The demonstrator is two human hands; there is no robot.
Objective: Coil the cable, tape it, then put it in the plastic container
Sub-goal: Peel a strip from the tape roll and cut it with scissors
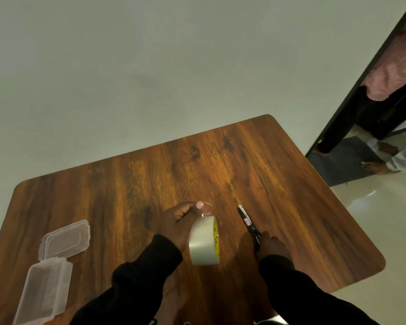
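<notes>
The open container (42, 292) lies empty at the counter's (150, 174) near left edge, its hinged lid (65, 239) flat beside it. The right hand (271, 248) is closed around the scissors' (250, 225) handle, blades shut and pointing away; a small red-and-blue label on them is too blurred to read. The left hand (181, 221) holds the tape (204, 242) roll upright, thumb and fingers pinching the clear free end pulled up from it. The yellow core carries print, unreadable. No cable can be seen.
</notes>
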